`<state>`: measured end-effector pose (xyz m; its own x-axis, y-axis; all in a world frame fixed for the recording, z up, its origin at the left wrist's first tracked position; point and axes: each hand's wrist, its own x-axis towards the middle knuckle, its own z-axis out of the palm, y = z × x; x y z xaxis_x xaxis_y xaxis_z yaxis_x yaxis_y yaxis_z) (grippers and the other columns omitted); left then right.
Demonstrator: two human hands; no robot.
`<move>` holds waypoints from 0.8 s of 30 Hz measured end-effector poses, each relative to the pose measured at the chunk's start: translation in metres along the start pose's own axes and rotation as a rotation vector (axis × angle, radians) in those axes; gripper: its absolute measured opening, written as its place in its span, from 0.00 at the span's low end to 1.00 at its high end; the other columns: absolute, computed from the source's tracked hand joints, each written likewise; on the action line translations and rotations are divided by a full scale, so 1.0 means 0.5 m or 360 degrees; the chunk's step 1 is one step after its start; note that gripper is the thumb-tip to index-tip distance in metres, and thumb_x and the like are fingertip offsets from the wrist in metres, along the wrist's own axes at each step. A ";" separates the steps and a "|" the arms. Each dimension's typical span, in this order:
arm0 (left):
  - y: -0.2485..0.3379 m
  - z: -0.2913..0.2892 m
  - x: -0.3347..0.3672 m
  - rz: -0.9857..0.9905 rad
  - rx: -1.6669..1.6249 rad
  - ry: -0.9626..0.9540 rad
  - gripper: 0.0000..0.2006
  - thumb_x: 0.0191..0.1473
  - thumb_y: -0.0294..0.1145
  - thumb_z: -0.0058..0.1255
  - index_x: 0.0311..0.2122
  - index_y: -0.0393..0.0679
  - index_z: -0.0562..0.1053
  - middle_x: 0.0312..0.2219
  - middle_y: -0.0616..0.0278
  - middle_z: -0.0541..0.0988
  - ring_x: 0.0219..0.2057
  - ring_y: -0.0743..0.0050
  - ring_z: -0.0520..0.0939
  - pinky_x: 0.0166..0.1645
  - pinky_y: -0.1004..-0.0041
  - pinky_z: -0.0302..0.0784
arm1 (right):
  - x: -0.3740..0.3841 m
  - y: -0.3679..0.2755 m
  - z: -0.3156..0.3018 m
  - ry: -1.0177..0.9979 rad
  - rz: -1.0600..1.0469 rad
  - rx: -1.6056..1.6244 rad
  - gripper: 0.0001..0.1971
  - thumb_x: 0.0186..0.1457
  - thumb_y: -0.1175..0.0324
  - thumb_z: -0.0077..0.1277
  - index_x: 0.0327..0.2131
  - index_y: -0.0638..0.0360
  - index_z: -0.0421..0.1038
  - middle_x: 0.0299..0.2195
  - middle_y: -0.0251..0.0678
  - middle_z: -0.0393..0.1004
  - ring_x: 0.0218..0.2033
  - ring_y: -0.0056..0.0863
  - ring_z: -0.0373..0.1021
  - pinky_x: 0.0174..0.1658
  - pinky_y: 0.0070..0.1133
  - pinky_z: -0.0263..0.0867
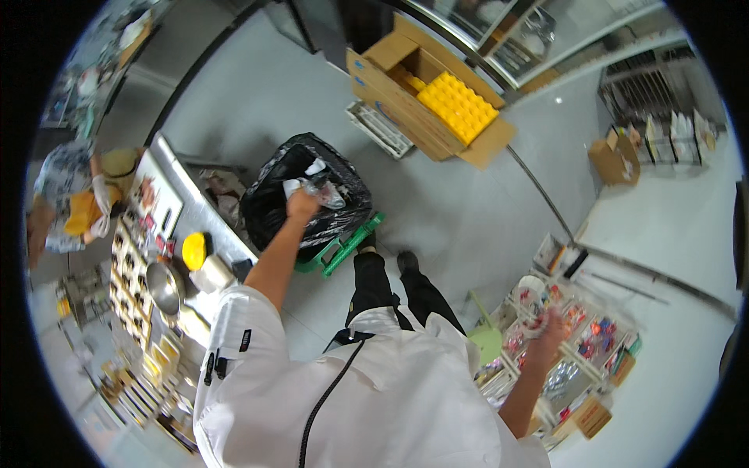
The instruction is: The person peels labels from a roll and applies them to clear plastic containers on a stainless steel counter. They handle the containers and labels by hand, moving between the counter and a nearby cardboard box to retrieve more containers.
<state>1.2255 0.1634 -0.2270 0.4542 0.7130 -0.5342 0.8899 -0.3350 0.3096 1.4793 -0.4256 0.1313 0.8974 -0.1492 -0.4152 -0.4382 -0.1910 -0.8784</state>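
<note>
My left hand (303, 205) reaches over a bin lined with a black bag (269, 222), its fingers closed on crumpled clear plastic wrapping (331, 195). White crumpled scraps (315, 167) lie beside it inside the bag. At the bin's near side is a green frame or handle (343, 248). Out to the right, my right hand (551, 334) is raised above a rack of small packets (597, 337). Motion smears its fingers, so what it holds, if anything, does not show.
A steel worktable (204, 207) at left carries a white cutting board (158, 199), a metal bowl (165, 287) and a yellow item (194, 251). Another person's gloved hand (100, 226) works there. An open cardboard box (398, 93) with yellow egg trays (458, 108) stands ahead. A green stool (485, 342) is at right.
</note>
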 end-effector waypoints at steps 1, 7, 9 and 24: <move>0.175 -0.028 -0.119 0.0561 -0.0010 0.0224 0.20 0.58 0.46 0.51 0.43 0.36 0.74 0.37 0.43 0.79 0.43 0.46 0.82 0.48 0.53 0.77 | -0.036 -0.016 0.052 -0.0112 -0.0062 -0.0189 0.09 0.61 0.61 0.54 0.36 0.56 0.71 0.24 0.31 0.72 0.22 0.19 0.67 0.27 0.20 0.65; 0.552 -0.238 -0.752 0.1382 -0.1027 -0.0829 0.38 0.55 0.53 0.58 0.65 0.42 0.61 0.53 0.47 0.75 0.64 0.48 0.66 0.70 0.53 0.51 | -0.174 -0.027 0.243 -0.1626 0.0302 0.0448 0.09 0.65 0.63 0.52 0.40 0.58 0.69 0.26 0.34 0.74 0.24 0.22 0.70 0.28 0.21 0.69; 0.495 -0.240 -0.845 0.1338 -0.1060 -0.0536 0.26 0.54 0.47 0.61 0.53 0.43 0.72 0.38 0.58 0.82 0.48 0.61 0.80 0.68 0.55 0.57 | -0.209 -0.070 0.261 -0.1852 0.0169 0.0427 0.09 0.65 0.63 0.52 0.40 0.58 0.67 0.27 0.35 0.74 0.24 0.23 0.70 0.28 0.21 0.69; -0.110 -0.129 -1.624 -0.0279 -0.1567 0.0421 0.12 0.58 0.38 0.58 0.38 0.38 0.78 0.29 0.64 0.81 0.32 0.80 0.78 0.37 0.74 0.73 | -0.642 0.119 0.401 -0.3009 -0.0417 -0.0552 0.19 0.58 0.78 0.54 0.53 0.69 0.66 0.31 0.34 0.76 0.26 0.16 0.71 0.27 0.14 0.69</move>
<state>0.8051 -0.3571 0.2406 0.1918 0.8556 -0.4807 0.4602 0.3542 0.8141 1.1754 -0.1945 0.1648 -0.2848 0.9398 -0.1889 -0.0815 -0.2201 -0.9721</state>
